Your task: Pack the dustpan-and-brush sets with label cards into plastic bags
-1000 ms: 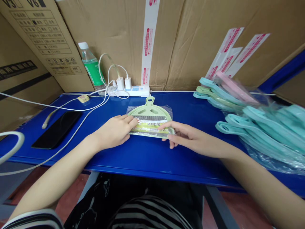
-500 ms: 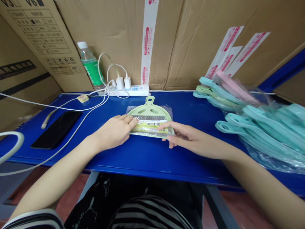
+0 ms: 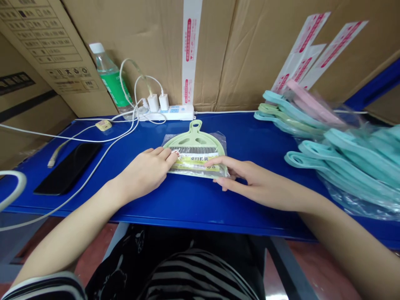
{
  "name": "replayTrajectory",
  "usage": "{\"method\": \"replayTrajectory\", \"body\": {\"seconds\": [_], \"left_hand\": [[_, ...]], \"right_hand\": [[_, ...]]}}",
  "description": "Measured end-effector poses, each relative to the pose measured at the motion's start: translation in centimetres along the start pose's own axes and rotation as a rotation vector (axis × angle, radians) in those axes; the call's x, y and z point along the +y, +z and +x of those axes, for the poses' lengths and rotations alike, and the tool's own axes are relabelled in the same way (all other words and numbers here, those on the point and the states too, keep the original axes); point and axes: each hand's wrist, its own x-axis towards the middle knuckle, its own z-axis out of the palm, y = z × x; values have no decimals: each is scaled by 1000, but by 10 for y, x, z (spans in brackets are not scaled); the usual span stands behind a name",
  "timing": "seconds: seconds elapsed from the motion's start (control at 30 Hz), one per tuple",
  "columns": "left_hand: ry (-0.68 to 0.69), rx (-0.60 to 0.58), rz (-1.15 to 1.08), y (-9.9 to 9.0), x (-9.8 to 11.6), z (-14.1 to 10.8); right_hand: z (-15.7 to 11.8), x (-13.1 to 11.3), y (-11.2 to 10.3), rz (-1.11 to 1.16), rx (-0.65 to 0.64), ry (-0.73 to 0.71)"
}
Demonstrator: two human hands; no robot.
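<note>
A light green dustpan and brush set (image 3: 195,141) lies in a clear plastic bag on the blue table, handle pointing away from me, with a yellow and white label (image 3: 195,160) across it. My left hand (image 3: 150,168) closes on the bag's left edge, its fingertips partly hidden. At the right edge, my right hand (image 3: 246,177) has its index finger on the label and its thumb at the near corner, so the edge of the set is between its fingers.
Bagged turquoise, green and pink sets (image 3: 353,166) are piled on the right. A black phone (image 3: 67,168), white cables, a power strip (image 3: 178,112) and a bottle (image 3: 112,83) are on the left and at the back. Cardboard (image 3: 250,54) stands behind the blue table (image 3: 200,208).
The whole view has shifted slightly, with things on the table a little higher in the picture. Both hands stay at the bagged set, nearly unchanged.
</note>
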Motion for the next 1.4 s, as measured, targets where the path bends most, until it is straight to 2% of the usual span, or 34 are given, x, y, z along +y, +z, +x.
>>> {"method": "replayTrajectory", "body": {"seconds": [0.3,0.43,0.73,0.87,1.0,1.1,1.27,1.4], "left_hand": [[0,0,5,-1,-1,1],[14,28,-14,-1,-2,0],[18,154,-53,0,-2,1],[35,222,-60,1,-2,0],[161,281,-51,3,-2,0],[223,251,-60,3,-1,0],[213,181,-61,1,-1,0],[164,242,-52,2,-2,0]], "right_hand": [[1,1,0,2,10,-28],[2,3,2,79,30,-23],[10,7,2,540,101,-26],[13,9,2,740,133,35],[12,11,2,820,49,85],[11,11,2,805,-28,94],[12,11,2,759,-108,67],[12,14,3,763,-101,43]]}}
